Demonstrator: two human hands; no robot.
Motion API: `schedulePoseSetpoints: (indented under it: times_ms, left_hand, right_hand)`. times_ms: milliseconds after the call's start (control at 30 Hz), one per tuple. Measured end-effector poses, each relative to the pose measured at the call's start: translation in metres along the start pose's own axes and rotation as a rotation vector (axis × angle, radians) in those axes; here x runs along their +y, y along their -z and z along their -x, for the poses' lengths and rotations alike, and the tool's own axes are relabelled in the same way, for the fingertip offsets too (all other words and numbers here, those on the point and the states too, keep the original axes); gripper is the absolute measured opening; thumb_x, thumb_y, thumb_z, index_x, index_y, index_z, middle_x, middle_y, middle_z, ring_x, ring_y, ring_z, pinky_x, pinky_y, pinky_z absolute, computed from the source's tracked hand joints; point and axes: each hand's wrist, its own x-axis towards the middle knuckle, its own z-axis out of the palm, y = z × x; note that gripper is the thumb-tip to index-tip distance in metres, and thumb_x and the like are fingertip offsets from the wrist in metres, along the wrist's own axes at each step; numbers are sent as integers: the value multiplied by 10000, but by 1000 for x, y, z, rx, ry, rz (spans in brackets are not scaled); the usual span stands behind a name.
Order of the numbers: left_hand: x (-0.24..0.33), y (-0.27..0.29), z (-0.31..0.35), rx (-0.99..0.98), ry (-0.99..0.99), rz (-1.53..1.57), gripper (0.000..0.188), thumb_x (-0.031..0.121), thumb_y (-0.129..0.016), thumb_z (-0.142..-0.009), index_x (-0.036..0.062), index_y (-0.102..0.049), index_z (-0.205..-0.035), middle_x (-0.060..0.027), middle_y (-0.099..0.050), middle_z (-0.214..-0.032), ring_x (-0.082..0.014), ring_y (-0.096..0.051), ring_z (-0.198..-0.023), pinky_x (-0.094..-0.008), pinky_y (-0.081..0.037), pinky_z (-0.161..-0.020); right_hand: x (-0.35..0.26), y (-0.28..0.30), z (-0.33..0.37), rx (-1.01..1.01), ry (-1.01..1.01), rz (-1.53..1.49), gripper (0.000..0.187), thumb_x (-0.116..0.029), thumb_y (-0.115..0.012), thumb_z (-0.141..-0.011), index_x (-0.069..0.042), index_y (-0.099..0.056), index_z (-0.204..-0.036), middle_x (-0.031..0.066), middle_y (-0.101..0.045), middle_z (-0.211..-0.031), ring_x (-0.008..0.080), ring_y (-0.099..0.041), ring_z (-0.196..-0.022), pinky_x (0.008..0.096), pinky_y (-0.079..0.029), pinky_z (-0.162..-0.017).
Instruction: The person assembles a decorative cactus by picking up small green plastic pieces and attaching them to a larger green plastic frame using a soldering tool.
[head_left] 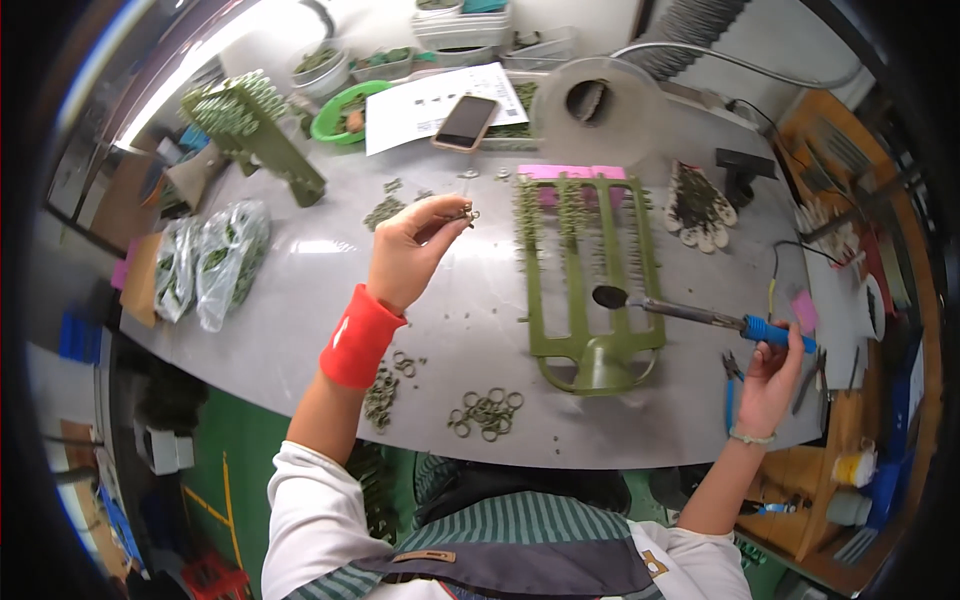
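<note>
My left hand [412,245] is raised over the middle of the table, thumb and forefinger pinched on a small dark-green piece [469,214]. Its exact shape is too small to make out. In my right hand [772,385] is a soldering iron [700,314] with a blue handle, its metal shaft pointing left across an olive-green wax frame [578,310]. A dark oval [610,297] shows at the tip. Rows of small pieces line the frame's long bars, and its cup-shaped end faces me. Loose green rings [487,413] lie near the front edge, beside a pile of smaller pieces [380,397].
A pink block [572,172] lies under the frame's far end. At the back are a phone [466,122], paper [400,112] and a green bowl [338,115]. Another loaded green frame [262,150] and plastic bags [230,255] stand left; a glove [697,208] and pliers [731,390] lie right.
</note>
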Motion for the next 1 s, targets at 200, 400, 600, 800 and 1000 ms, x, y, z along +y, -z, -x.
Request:
schedulePoseSetpoints:
  times_ms: [200,400,600,800,1000]
  left_hand:
    - [25,-67,-59,-226,-127,-99,225,-1,-629,-846,-14,-626,-1070,-55,-669,-966,-111,-639,-865,-239,-516,-777]
    - [16,-130,-103,-318,-213,-233,220,19,-675,-794,3,-635,-1011,-83,-682,-862,-138,-646,-799,-286,-516,-733]
    - [9,-150,-113,-282,-333,-415,185,26,-672,-769,17,-664,-954,-113,-691,-839,-226,-670,-777,-305,-514,-716]
    - [4,-155,-119,-296,-380,-496,168,48,-671,-769,31,-655,-936,-85,-693,-817,-224,-666,-766,-313,-499,-755]
    - [-1,-162,-120,-332,-434,-596,142,81,-669,-784,74,-645,-924,-28,-688,-807,-219,-639,-773,-336,-426,-852]
  right_hand:
    - [-12,-4,-40,12,75,-10,264,-261,-644,-864,0,-620,-901,35,-619,-765,80,-602,-616,174,-519,-571]
    - [8,-23,-79,-127,155,49,244,-219,-595,-895,23,-625,-909,60,-642,-763,125,-642,-639,235,-558,-608]
    - [31,-34,-101,-197,148,58,240,-217,-595,-894,21,-618,-907,67,-639,-752,135,-646,-632,247,-561,-610]
    - [46,-41,-111,-228,134,62,223,-213,-594,-893,9,-611,-893,66,-642,-728,137,-645,-614,248,-557,-609]
    - [53,-45,-112,-212,123,23,218,-209,-591,-894,8,-613,-889,67,-639,-727,142,-647,-616,251,-559,-601]
